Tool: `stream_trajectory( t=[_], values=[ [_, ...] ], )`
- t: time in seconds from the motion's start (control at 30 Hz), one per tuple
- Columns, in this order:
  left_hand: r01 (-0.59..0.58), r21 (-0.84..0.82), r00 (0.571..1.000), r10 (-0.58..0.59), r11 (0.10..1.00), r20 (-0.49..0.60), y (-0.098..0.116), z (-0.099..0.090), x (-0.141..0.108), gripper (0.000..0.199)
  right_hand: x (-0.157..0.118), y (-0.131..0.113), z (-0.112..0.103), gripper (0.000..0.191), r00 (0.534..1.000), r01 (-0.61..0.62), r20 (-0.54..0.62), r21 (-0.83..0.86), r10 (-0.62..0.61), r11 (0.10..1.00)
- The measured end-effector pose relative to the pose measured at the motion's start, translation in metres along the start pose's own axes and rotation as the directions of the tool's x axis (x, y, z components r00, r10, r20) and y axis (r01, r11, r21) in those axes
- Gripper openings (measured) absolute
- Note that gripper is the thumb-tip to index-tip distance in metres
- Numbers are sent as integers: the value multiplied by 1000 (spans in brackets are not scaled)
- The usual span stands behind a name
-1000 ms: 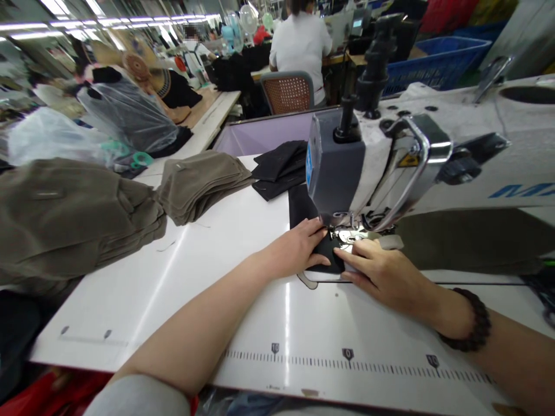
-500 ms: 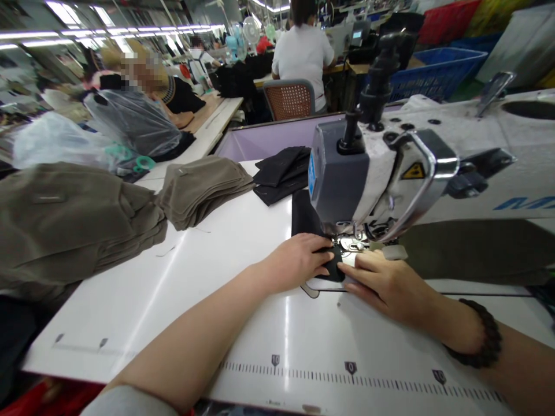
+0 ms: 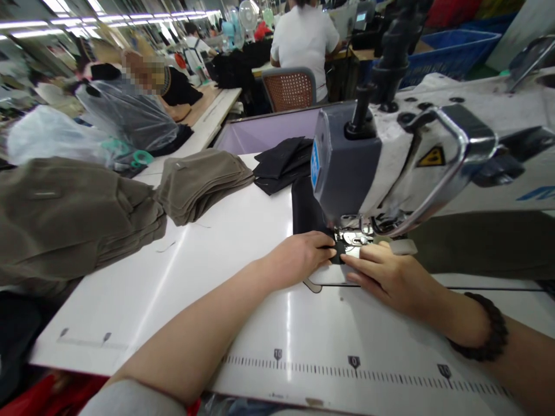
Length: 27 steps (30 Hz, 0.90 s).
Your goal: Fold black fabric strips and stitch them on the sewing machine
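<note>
Under the head of a sewing machine (image 3: pixel 347 156) lies a black fabric piece (image 3: pixel 307 208), its near end at the presser foot (image 3: pixel 355 237). My left hand (image 3: pixel 299 257) rests flat on this fabric, fingers spread a little and pointing at the foot. Just right of it, my right hand (image 3: pixel 390 274) has its fingers extended, with the index fingertip at the fabric's right edge. Neither hand grips anything. Behind the black piece is a small pile of black fabric pieces (image 3: pixel 281 164).
Two stacks of olive-brown fabric, a large one (image 3: pixel 65 214) and a smaller one (image 3: pixel 203 179), lie on the left of the white table (image 3: pixel 225 231). Olive fabric (image 3: pixel 481 245) lies under the machine arm. A person in white (image 3: pixel 303 46) sits beyond, by a chair (image 3: pixel 289 89).
The black fabric has slid away from me under the foot, so less of it shows between my hands. The view has shifted slightly, and both hands stay beside the foot.
</note>
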<state>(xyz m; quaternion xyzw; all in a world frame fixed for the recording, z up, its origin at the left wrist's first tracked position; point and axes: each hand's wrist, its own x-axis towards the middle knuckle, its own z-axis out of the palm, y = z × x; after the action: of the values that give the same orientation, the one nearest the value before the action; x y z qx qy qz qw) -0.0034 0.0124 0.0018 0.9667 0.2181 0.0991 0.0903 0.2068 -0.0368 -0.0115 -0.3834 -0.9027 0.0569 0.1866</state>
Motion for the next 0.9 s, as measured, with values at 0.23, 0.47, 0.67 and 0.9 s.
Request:
stream_trajectory(
  t=[0.23, 0.47, 0.67, 0.9],
  values=[
    [89, -57, 996, -90, 994, -2, -6, 0, 6, 22, 1, 3, 6, 33, 995, -101, 13, 1, 101, 995],
    [145, -48, 989, -146, 988, -25, -12, 4, 9, 21, 1, 3, 7, 33, 989, -140, 52, -11, 141, 990],
    [169, -18, 985, -170, 985, -34, -13, 5, 11, 21, 0, 3, 8, 33, 990, -134, 45, -39, 135, 990],
    [164, -35, 984, -166, 986, -67, -14, 6, 12, 19, 1, 2, 6, 30, 993, -114, -2, -63, 114, 991]
  ],
)
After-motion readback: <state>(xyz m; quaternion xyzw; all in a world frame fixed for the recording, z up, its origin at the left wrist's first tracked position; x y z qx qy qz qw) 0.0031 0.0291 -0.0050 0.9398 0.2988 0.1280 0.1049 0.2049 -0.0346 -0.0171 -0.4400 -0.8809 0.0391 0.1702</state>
